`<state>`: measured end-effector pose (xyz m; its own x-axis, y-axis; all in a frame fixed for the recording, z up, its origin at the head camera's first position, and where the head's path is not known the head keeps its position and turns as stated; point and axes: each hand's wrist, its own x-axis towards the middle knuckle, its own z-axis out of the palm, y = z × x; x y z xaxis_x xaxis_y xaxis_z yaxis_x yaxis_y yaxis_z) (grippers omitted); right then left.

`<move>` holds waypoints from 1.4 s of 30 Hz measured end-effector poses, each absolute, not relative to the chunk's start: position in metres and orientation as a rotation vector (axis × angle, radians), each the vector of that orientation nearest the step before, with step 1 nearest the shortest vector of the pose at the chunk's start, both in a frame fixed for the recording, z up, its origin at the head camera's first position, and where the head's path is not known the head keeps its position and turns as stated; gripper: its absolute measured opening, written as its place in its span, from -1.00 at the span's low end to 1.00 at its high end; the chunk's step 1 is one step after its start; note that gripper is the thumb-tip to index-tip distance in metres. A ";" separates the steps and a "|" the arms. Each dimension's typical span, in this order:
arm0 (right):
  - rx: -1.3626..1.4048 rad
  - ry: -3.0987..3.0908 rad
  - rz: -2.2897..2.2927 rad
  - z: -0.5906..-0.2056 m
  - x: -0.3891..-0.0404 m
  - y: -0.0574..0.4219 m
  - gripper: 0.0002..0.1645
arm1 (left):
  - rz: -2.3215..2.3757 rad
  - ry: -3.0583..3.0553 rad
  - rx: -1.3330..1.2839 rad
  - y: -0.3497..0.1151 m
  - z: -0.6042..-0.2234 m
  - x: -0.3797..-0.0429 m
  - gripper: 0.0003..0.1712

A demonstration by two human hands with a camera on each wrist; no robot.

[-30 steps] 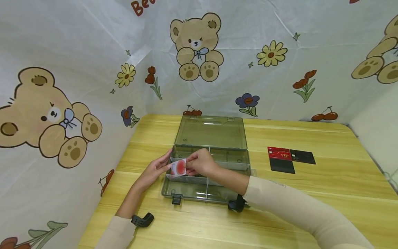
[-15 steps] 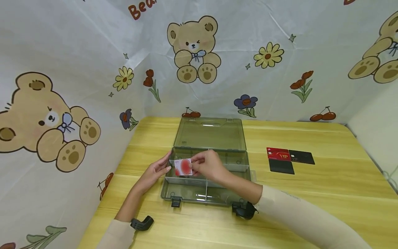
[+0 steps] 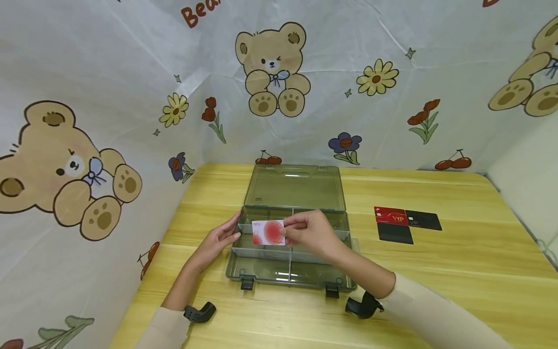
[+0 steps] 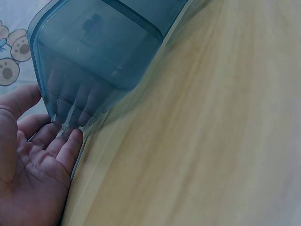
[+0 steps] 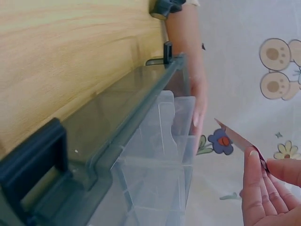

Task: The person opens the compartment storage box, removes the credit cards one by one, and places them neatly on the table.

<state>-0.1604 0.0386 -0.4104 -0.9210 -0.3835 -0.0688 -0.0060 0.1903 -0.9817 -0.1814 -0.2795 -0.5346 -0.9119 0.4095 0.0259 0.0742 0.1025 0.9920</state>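
My right hand pinches the right edge of a white card with red circles, between thumb and fingers. The card is held above the middle row of an open, clear grey-green divided plastic box. Seen from the right wrist, the card is nearly edge-on and clear of the box's dividers. My left hand rests against the box's left side, thumb near the rim. In the left wrist view its relaxed fingers touch the outer wall.
On the table to the right lie a red VIP card, a black VIP card and a plain black card. The box's lid lies folded back. Two black latches stick out in front. Printed cloth hangs behind.
My right hand has drawn the card rightward and up from the left-middle compartment, so more of its face shows. My left hand has stayed at the box's left side.
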 end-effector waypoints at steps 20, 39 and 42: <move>-0.276 2.167 -1.862 -0.414 -0.152 0.077 -0.73 | 1.884 2.132 0.487 -0.280 -0.537 -0.182 -0.24; -0.142 2.178 -1.882 -0.417 -0.144 0.117 -0.61 | 1.873 2.123 0.512 -0.281 -0.537 -0.180 -0.24; -0.108 2.187 -1.881 -0.417 -0.143 0.124 -0.59 | 1.872 2.123 0.507 -0.281 -0.537 -0.181 -0.24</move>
<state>-0.1431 0.1243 -0.4170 -0.9649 -0.2201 -0.1432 0.1088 0.1614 -0.9809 -0.1808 -0.2808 -0.5369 -0.9037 0.4269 0.0315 0.0847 0.1061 0.9907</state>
